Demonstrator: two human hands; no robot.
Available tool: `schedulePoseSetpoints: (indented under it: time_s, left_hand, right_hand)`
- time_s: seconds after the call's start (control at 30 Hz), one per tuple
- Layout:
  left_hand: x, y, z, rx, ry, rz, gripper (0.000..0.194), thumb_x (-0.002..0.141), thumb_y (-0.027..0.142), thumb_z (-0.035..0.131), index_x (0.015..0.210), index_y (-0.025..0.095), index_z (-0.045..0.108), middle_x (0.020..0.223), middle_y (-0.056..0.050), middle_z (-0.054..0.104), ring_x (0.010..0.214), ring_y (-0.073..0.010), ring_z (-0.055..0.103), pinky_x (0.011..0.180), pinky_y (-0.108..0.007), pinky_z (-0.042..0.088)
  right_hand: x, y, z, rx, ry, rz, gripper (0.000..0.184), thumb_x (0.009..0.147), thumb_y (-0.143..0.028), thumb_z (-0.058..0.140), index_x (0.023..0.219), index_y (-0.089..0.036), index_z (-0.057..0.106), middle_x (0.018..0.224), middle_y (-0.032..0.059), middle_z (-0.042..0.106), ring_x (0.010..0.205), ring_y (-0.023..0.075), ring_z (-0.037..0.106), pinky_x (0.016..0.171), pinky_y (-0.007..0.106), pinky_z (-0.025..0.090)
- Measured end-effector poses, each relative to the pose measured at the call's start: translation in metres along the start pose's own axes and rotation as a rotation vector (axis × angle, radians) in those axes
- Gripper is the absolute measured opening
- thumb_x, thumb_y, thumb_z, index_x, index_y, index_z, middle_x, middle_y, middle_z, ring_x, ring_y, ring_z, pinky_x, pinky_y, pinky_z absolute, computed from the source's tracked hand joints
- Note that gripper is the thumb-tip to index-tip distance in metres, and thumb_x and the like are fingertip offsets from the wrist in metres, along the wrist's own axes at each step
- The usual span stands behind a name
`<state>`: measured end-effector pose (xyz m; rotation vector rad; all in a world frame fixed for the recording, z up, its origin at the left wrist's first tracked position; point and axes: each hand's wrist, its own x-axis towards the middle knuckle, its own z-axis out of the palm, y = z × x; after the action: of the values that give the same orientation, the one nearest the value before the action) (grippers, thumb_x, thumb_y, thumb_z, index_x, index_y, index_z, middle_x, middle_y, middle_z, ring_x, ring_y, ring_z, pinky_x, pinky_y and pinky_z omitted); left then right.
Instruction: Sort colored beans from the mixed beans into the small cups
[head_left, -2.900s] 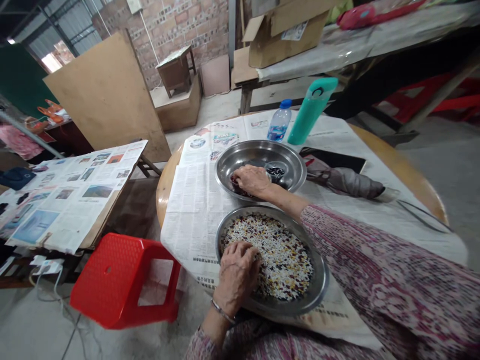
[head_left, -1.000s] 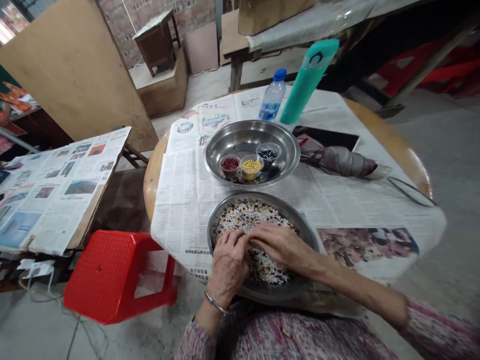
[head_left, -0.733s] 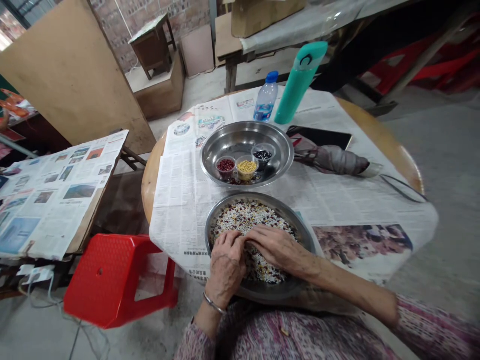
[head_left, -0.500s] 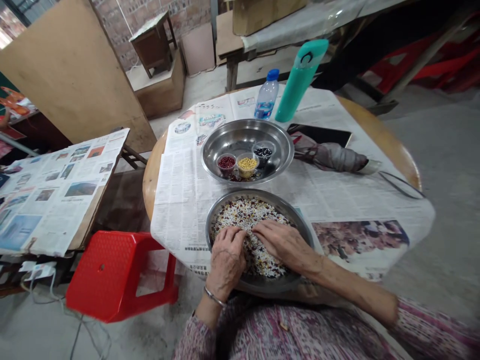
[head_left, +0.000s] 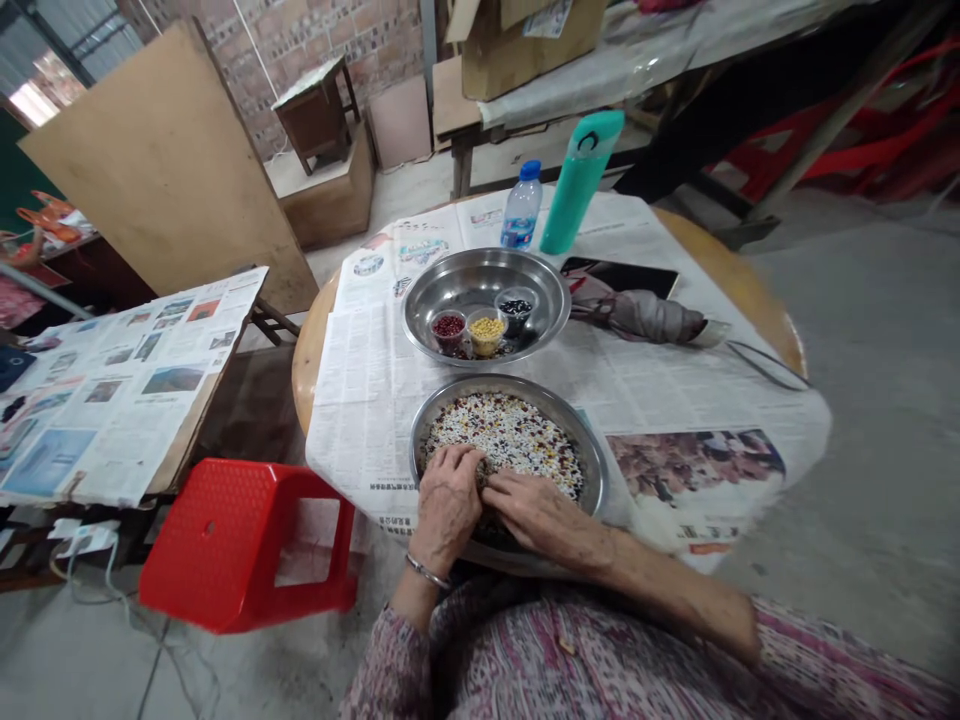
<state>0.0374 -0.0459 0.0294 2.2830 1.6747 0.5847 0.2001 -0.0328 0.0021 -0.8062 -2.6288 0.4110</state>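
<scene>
Head view: at the centre of the frame, a round, shiny stainless-steel basin is holding a grainy mix of white rice, yellow beans and dark beans. Just above it, a wider, smooth steel basin is carrying three clear round plastic cups, of glossy red beans, yellow beans and black beans. Both are resting on crinkled printed newspaper covering a varnished wooden counter. The left hand is curling into the mix at the lower left of its basin, and the right hand is reaching in beside it; each hand's fingers are lying close together, but whether they are clamping on grains I cannot tell.

Compared with the earliest frame, the right hand is now working in the lower basin rather than the upper one, and the red and yellow cups are showing uncovered. Since half a second ago, its fingertips are drawing nearer the left hand.

The hands are hiding the lower basin's near side, most fingertips are disappearing into the grains, and the top edge is cutting off a brown cardboard box.
</scene>
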Motion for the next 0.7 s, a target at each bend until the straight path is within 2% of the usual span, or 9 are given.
schedulePoseSetpoints:
  time_s: [0.13,0.27,0.37,0.43,0.53,0.7]
  left_hand:
    - [0.000,-0.002,0.002,0.018,0.025,0.009,0.035,0.089,0.001,0.045,0.116,0.021,0.057,0.116,-0.006,0.064,0.110,-0.0196,0.058,0.102,-0.038,0.050]
    - [0.000,-0.004,0.004,0.018,0.064,0.038,0.032,0.092,0.003,0.044,0.116,0.021,0.057,0.114,-0.006,0.065,0.111,-0.0191,0.059,0.103,-0.039,0.051]
    - [0.000,-0.005,0.005,0.012,0.100,0.043,0.027,0.095,0.007,0.044,0.114,0.021,0.057,0.112,-0.005,0.066,0.109,-0.0187,0.060,0.101,-0.039,0.051]
    - [-0.001,-0.004,0.005,0.008,0.114,0.042,0.026,0.096,0.009,0.044,0.114,0.022,0.057,0.111,-0.005,0.066,0.108,-0.0185,0.061,0.100,-0.039,0.052]
    - [-0.001,-0.002,0.004,0.006,0.127,0.040,0.023,0.097,0.010,0.044,0.112,0.022,0.058,0.110,-0.005,0.066,0.108,-0.0181,0.061,0.100,-0.038,0.052]
    - [-0.001,-0.002,0.003,0.007,0.125,0.031,0.019,0.099,0.014,0.045,0.110,0.021,0.059,0.109,-0.004,0.067,0.108,-0.0176,0.060,0.100,-0.037,0.051]
  right_hand:
    - [-0.006,0.005,-0.008,-0.012,-0.100,-0.010,0.015,0.089,-0.010,0.051,0.085,-0.018,0.063,0.086,0.0057,0.065,0.081,0.0189,0.059,0.071,0.030,0.046]
    - [0.001,0.028,-0.020,-0.109,-0.030,0.127,0.018,0.086,-0.005,0.053,0.094,-0.017,0.064,0.091,0.0078,0.066,0.087,0.0202,0.060,0.075,0.030,0.045]
    - [0.007,0.048,-0.028,-0.197,0.014,0.233,0.018,0.089,-0.008,0.050,0.094,-0.017,0.065,0.093,0.0090,0.067,0.091,0.0213,0.061,0.079,0.030,0.046]
    - [0.009,0.051,-0.028,-0.230,0.025,0.268,0.017,0.090,-0.010,0.049,0.093,-0.017,0.064,0.094,0.0097,0.067,0.092,0.0214,0.061,0.081,0.030,0.046]
    - [0.007,0.037,-0.020,-0.196,0.014,0.248,0.018,0.091,-0.011,0.048,0.093,-0.017,0.064,0.092,0.0092,0.067,0.089,0.0204,0.062,0.078,0.030,0.047]
    - [0.002,0.002,-0.003,-0.039,-0.031,0.064,0.021,0.089,-0.008,0.046,0.096,-0.016,0.064,0.092,0.0084,0.067,0.084,0.0186,0.062,0.073,0.029,0.047]
